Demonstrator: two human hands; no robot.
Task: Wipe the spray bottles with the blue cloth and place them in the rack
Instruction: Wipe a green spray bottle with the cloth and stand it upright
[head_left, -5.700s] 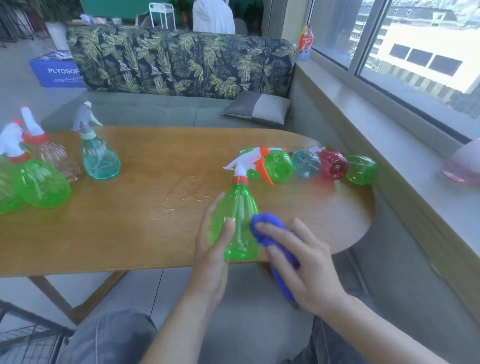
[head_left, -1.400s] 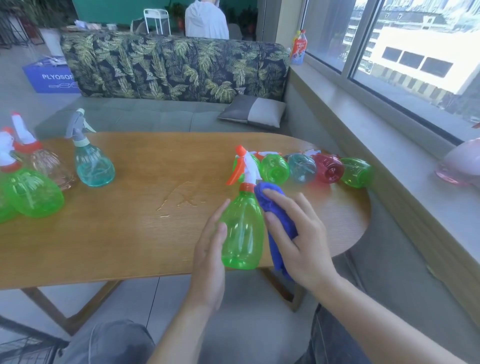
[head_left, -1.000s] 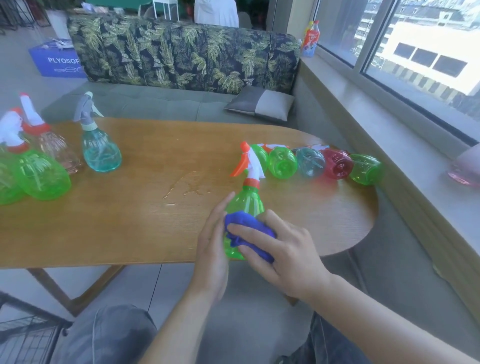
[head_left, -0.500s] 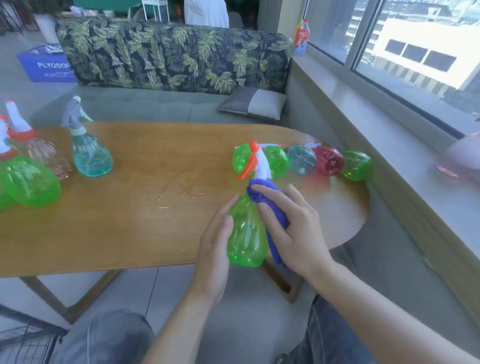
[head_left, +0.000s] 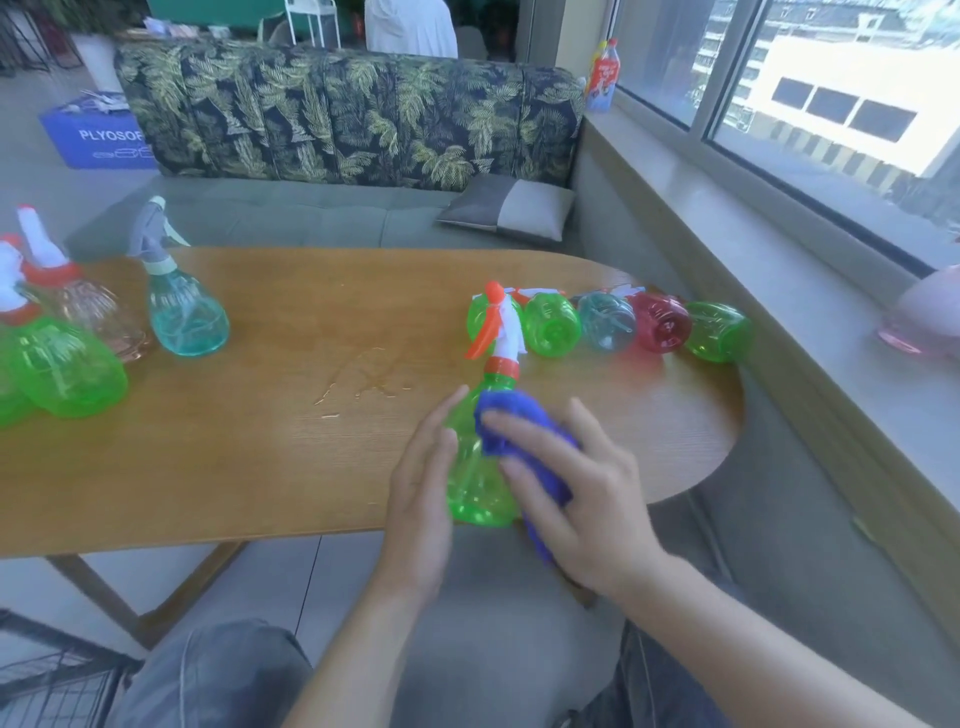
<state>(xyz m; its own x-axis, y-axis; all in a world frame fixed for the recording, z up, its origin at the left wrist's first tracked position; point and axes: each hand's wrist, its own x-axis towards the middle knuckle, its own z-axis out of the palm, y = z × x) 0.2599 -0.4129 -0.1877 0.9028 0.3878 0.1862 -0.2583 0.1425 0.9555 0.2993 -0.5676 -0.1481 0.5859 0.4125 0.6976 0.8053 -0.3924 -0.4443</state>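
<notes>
A clear green plastic spray bottle (head_left: 480, 467) is held upright at the wooden desk (head_left: 260, 441) edge by the left hand (head_left: 421, 499), fingers (head_left: 441, 431) loosely curved round it. A blue cloth (head_left: 519, 436) is pressed on it under the right hand (head_left: 576, 499), fingers spread.
</notes>
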